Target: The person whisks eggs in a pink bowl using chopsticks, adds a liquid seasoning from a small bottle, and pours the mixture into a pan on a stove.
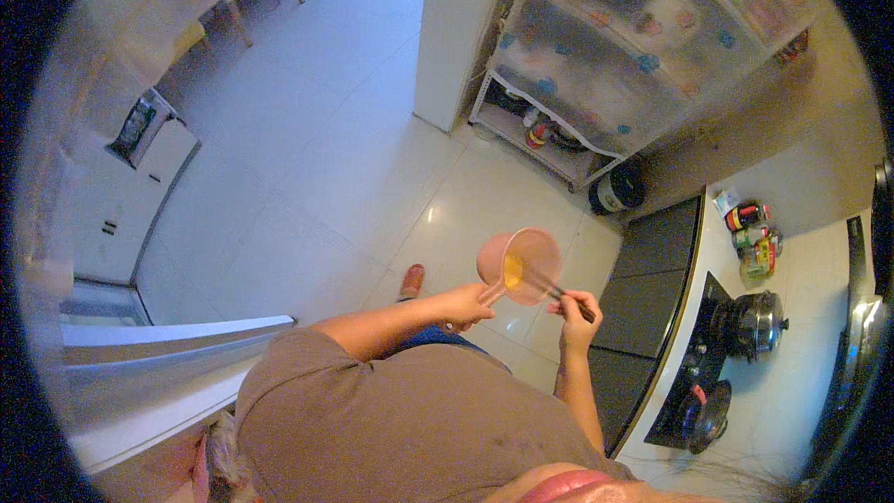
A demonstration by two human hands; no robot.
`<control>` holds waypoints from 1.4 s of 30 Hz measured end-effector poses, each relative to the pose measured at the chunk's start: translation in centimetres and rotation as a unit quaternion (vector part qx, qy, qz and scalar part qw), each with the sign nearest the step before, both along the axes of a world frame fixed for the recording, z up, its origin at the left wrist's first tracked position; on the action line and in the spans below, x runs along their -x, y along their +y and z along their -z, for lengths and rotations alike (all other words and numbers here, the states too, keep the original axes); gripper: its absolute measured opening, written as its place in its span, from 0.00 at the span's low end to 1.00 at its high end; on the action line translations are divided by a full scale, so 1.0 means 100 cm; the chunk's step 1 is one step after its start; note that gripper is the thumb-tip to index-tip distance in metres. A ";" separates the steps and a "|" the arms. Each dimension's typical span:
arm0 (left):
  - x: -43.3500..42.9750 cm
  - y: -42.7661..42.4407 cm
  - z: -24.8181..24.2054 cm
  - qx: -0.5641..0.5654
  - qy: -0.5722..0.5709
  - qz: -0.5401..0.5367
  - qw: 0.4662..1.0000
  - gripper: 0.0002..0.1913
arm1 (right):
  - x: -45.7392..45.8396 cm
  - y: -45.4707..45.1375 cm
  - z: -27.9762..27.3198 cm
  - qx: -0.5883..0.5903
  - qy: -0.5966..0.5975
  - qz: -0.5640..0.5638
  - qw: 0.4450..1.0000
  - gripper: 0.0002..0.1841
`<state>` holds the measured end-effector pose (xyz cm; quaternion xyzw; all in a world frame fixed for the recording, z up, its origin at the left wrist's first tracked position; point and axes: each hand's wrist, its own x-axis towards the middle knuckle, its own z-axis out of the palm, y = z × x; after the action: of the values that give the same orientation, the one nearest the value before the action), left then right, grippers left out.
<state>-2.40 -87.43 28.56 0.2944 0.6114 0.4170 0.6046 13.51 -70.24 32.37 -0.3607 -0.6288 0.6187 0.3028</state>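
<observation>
My left hand [466, 306] grips the handle of a pink plastic dipper [494, 256] and holds it in the air in front of my body. The dipper is tilted, so its round mouth shows. Yellow liquid [514, 271], which looks like beaten egg, lies inside it. Between the fingers of my right hand [577, 314] are dark chopsticks [557, 290]. Their far ends reach over the rim into the dipper and look blurred there.
To the right, a counter [663, 405] carries a gas hob [674, 391], a lidded steel pot [754, 325], a lidded pan [709, 416] and several bottles [751, 220]. A curtained shelf rack [594, 63] and a dark bin [618, 190] stand ahead. A white door edge [209, 332] is at left.
</observation>
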 end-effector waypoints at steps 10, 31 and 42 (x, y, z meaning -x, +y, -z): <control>0.058 -0.083 0.012 -0.072 0.019 -0.015 0.997 0.15 | 0.058 -0.093 0.003 -0.136 -0.072 -0.040 0.987 0.03; 0.121 -0.129 0.018 -0.056 0.013 0.056 0.997 0.22 | 0.110 -0.168 -0.001 -0.069 -0.024 0.088 0.993 0.02; 0.032 -0.009 -0.028 -0.026 0.095 0.115 0.988 0.15 | -0.028 -0.074 0.021 -0.092 -0.032 0.145 0.985 0.02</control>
<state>-5.57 -88.29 31.31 0.4169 0.6167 0.3308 0.5800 16.32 -77.62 30.27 -0.4383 -0.6334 0.4961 0.4008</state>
